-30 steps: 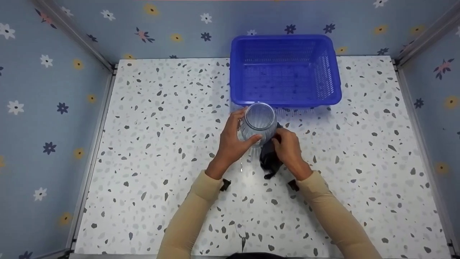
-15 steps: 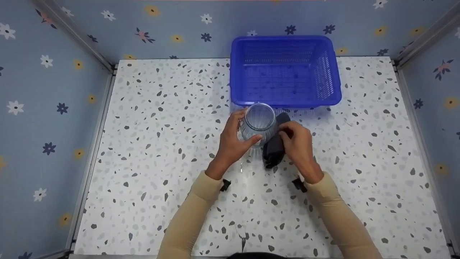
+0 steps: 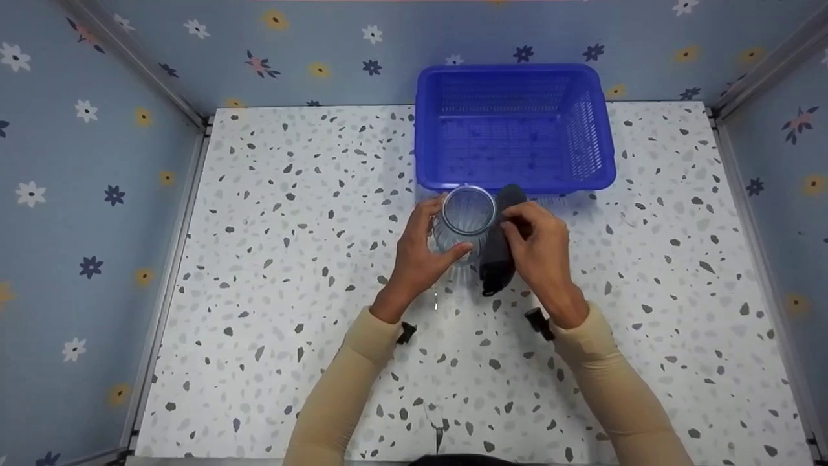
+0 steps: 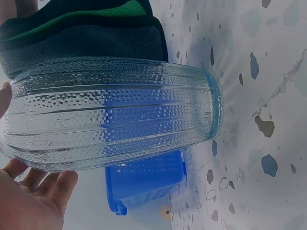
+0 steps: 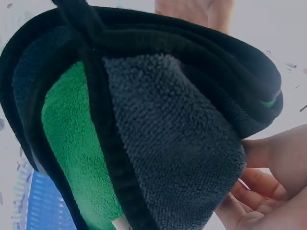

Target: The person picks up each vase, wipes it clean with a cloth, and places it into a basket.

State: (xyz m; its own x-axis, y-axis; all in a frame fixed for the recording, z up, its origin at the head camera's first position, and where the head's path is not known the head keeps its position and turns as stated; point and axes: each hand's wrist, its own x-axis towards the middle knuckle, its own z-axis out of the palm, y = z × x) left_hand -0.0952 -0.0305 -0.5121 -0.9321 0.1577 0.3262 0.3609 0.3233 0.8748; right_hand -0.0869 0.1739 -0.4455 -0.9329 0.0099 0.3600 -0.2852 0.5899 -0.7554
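Observation:
A clear ribbed glass vase (image 4: 115,115) with a dimpled surface stands on the table just in front of the basket, its round mouth facing up in the head view. My left hand (image 3: 420,255) grips its side, thumb at the front and fingers round the far left. Against the vase's right side is a dark grey cloth (image 3: 498,249). In the right wrist view the cloth is folded, with black edging and a bright green underside. My right hand (image 3: 540,243) pinches the cloth between thumb and fingers. The vase hides part of the cloth in the head view.
A blue plastic basket (image 3: 514,186) with perforated walls stands behind the vase, at the back of the speckled table (image 3: 291,259). Flower-patterned panels (image 3: 84,213) enclose the table at the back and both sides.
My right hand has moved away from me and slightly to the right, drawing the cloth up along the vase's right side. The left hand and the vase have stayed in place.

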